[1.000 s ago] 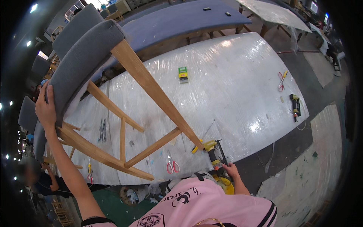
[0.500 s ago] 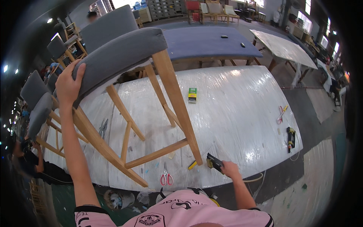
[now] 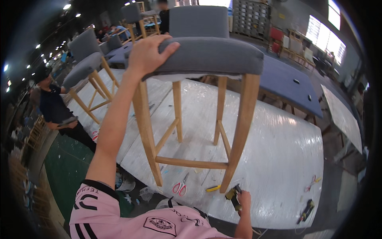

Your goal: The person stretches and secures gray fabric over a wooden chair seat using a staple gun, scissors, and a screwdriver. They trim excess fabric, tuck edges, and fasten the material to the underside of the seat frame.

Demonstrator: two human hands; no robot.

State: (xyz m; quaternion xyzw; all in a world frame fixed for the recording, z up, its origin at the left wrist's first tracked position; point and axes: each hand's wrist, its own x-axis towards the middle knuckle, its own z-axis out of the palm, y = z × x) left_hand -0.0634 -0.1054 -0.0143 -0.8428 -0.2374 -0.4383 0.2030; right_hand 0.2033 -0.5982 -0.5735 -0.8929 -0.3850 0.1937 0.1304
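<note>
A tall bar chair (image 3: 211, 55) with grey upholstery and wooden legs stands upright on the wrapped tabletop in front of me. My left hand (image 3: 149, 53) grips the near left corner of its seat, thumb on top. Down by the chair's near right leg, my right hand (image 3: 244, 198) is closed around a staple gun (image 3: 234, 198), which is dark with a brassy body. Just left of that leg lies a yellow utility knife (image 3: 213, 188). Red-handled scissors (image 3: 181, 188) rest between the two near legs.
A plastic-wrapped table (image 3: 286, 159) carries another grey chair (image 3: 85, 63) at left, where a co-worker (image 3: 55, 103) stands. A second gun-like tool (image 3: 306, 211) and scissors (image 3: 311, 183) lie at the right. Beyond stands a blue-topped table (image 3: 286, 85). A waste bin (image 3: 126, 183) sits below the near edge.
The chair has turned so its front faces me squarely, my left hand still on the seat corner. My view has swung left. The staple gun remains in my right hand near the leg.
</note>
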